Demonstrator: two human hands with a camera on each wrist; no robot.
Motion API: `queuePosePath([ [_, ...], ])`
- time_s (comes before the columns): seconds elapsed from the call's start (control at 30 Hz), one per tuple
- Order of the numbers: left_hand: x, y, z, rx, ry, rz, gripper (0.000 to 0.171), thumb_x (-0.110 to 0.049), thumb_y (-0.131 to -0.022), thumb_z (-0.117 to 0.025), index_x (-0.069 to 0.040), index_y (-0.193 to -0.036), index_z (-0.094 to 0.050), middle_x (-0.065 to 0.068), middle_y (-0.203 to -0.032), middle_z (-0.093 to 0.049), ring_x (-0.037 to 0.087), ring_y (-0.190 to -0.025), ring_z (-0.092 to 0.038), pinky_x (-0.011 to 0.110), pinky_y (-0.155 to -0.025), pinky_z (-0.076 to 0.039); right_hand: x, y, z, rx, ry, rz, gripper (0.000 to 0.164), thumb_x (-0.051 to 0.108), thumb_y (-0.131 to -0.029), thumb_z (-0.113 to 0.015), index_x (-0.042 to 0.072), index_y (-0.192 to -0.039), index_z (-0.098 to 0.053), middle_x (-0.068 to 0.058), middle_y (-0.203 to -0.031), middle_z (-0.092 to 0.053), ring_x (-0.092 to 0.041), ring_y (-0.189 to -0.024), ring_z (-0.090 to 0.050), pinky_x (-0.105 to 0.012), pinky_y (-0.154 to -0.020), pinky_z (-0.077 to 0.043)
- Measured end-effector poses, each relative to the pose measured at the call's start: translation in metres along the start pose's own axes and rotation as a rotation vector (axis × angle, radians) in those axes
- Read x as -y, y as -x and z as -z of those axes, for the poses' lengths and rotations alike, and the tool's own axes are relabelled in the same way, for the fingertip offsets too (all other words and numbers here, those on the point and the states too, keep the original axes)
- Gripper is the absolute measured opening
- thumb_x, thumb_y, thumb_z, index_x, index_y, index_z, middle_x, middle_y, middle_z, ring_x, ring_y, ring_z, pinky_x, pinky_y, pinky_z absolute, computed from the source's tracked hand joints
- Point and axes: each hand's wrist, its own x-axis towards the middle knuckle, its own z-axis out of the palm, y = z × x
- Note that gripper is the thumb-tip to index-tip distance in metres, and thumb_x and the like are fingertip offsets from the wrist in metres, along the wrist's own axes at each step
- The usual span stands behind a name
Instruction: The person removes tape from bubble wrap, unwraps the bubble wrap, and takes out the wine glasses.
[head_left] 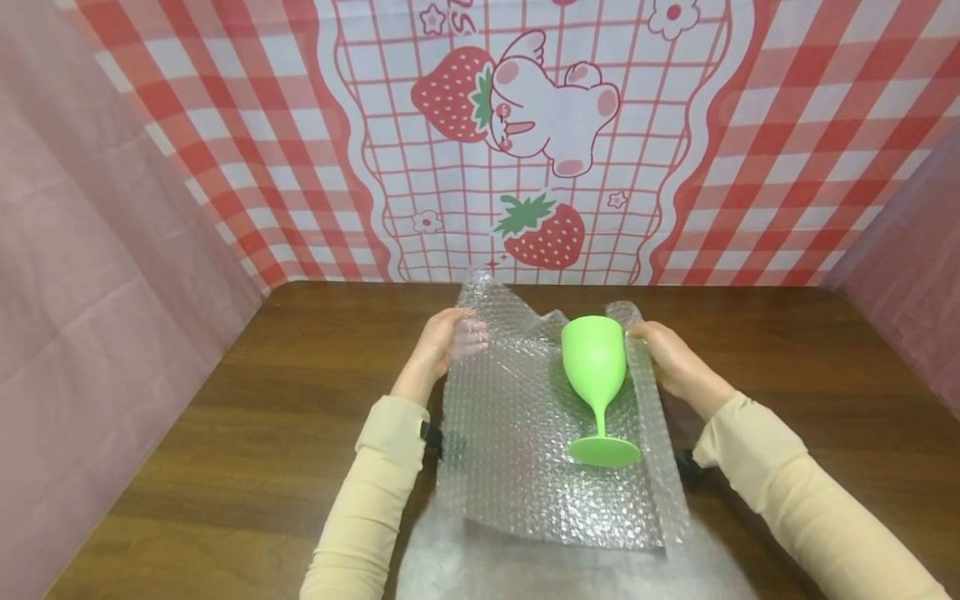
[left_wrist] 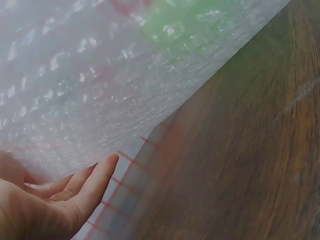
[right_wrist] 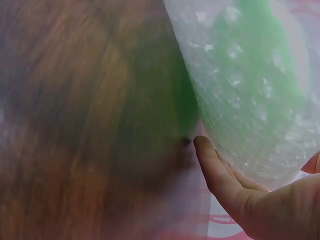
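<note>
A bright green plastic goblet (head_left: 594, 358) lies on a sheet of clear bubble wrap (head_left: 510, 433), its bowl away from me and its round foot toward me. My left hand (head_left: 438, 346) holds the sheet's far left edge, and its fingers show through the plastic. At the right edge, beside the goblet's bowl, my right hand (head_left: 671, 358) grips the wrap, which is raised there. In the left wrist view, fingers (left_wrist: 95, 185) lie against the outer side of the wrap. The right wrist view has the goblet (right_wrist: 255, 65) showing green through the bubbles, above my fingers (right_wrist: 220, 175).
The sheet lies on a dark brown wooden table (head_left: 247, 442). More pale, translucent material (head_left: 570, 575) spreads at the near edge. Behind the table hangs a red-and-white checked cloth (head_left: 285, 150) with strawberries, and pink curtains (head_left: 82, 250) flank both sides.
</note>
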Motion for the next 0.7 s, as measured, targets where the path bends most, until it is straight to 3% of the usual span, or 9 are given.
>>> queuePosePath([
  [0.3,-0.0005,0.0,0.003,-0.025,-0.019,0.026,0.036,-0.01,-0.096,-0.034,0.007,-0.127,-0.04,0.03,-0.119,-0.051,0.021,-0.073,-0.063,0.036,-0.075,-0.058,0.0099,0.0064,-0.0017,-0.011,0.0,-0.096,0.015,0.014,-0.094,-0.028,0.005,-0.091,-0.04,0.008,-0.064,-0.051,-0.004,-0.057,-0.051,-0.022,-0.057,-0.051],
  [0.7,0.0008,0.0003,0.0035,-0.046,-0.02,0.019,0.035,-0.006,-0.096,-0.027,0.008,-0.127,-0.037,0.029,-0.117,-0.051,0.027,-0.079,-0.062,0.042,-0.081,-0.055,0.0077,0.0081,0.0007,-0.032,-0.042,-0.134,0.019,0.015,-0.093,-0.025,0.003,-0.103,-0.036,0.008,-0.073,-0.058,-0.004,-0.067,-0.057,-0.026,-0.065,-0.054],
])
